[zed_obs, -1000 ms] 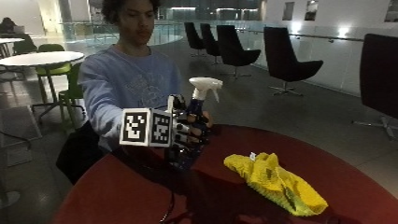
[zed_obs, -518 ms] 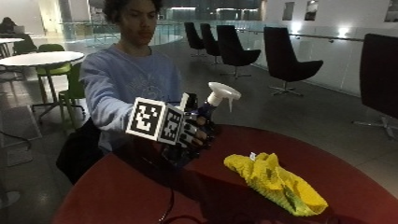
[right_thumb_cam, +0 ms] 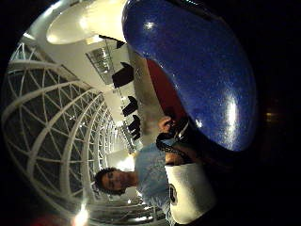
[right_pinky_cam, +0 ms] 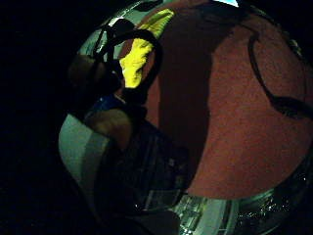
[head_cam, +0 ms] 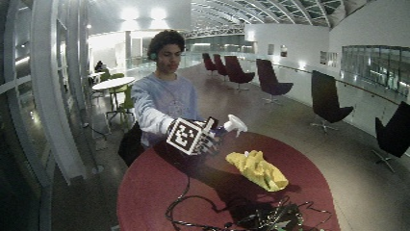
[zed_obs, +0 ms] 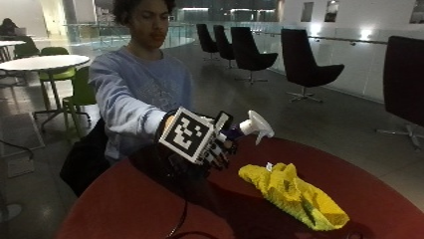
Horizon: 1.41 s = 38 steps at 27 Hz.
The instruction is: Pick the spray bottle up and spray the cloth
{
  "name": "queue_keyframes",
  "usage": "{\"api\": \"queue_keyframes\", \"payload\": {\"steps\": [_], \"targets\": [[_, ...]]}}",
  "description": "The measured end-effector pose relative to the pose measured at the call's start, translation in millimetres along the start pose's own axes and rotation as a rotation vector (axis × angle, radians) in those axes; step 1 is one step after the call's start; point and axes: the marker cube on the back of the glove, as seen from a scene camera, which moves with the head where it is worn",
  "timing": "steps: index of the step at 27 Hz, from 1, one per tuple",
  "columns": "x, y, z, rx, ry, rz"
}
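Observation:
My gloved right hand [zed_obs: 215,149] grips a spray bottle above the red table [zed_obs: 132,209]. The bottle's white spray head [zed_obs: 256,126] tilts down toward the yellow cloth [zed_obs: 291,194], which lies crumpled on the table a short way beyond the nozzle. In the wide outside view the hand [head_cam: 206,141] holds the spray bottle [head_cam: 232,124] up over the cloth [head_cam: 257,170]. The bottle's blue body [right_thumb_cam: 197,70] fills much of the thumb side palm view. The little finger side palm view shows the cloth [right_pinky_cam: 134,54] on the red table [right_pinky_cam: 234,122], past my curled fingers [right_pinky_cam: 110,122].
A tangle of black cables [head_cam: 256,216] lies on the near part of the round table [head_cam: 160,187]. Black chairs [zed_obs: 305,64] stand along the railing behind, and a white table with green chairs [zed_obs: 46,64] is off behind the person.
The hand has tipped the bottle forward and moved it toward the cloth, so the nozzle now points down at it. The cloth has not moved.

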Motion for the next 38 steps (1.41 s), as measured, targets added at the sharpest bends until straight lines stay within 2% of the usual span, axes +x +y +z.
{"api": "queue_keyframes", "payload": {"steps": [4,10,14,22,31,38], "targets": [[-2,-4,3,-0.088,0.014,0.094],[2,-19,9,-0.119,0.074,0.190],[-4,-28,13,-0.103,0.055,0.199],[-9,-18,14,-0.216,0.039,0.206],[-8,-25,15,-0.156,0.030,0.192],[-7,-16,16,-0.224,0.043,0.189]]}}
